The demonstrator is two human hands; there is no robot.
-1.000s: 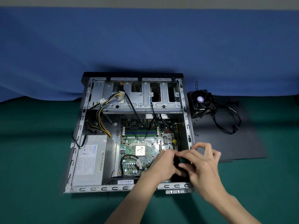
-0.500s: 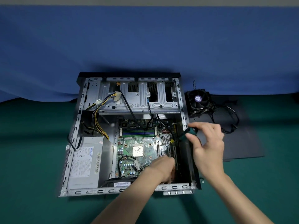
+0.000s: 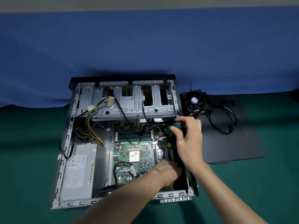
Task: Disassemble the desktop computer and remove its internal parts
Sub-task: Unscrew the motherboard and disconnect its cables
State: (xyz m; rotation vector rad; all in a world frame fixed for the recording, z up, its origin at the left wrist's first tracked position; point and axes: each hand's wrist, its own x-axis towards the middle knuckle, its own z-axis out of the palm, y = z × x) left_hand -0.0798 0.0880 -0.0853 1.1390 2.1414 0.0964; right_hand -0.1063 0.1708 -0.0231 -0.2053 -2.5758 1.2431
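– Right hand (image 3: 189, 139) first: what has it got?
– It grips a teal-handled screwdriver (image 3: 174, 126), fingers curled round the handle. The shaft slants down toward the far right part of the motherboard (image 3: 127, 159).
– And the left hand (image 3: 168, 172)?
– It reaches into the near right corner of the computer case (image 3: 71, 143). Its fingers are hidden down in there, so I cannot tell whether they hold anything.
– Where is the case?
– It lies open on the green worktop (image 3: 32, 159), with the power supply (image 3: 79, 172) at its near left and the drive cage (image 3: 134, 102) along its far side. Just right of it, a black fan cooler (image 3: 195, 101) sits with its cables on a dark side panel (image 3: 226, 146). Blue cloth (image 3: 145, 46) hangs behind.
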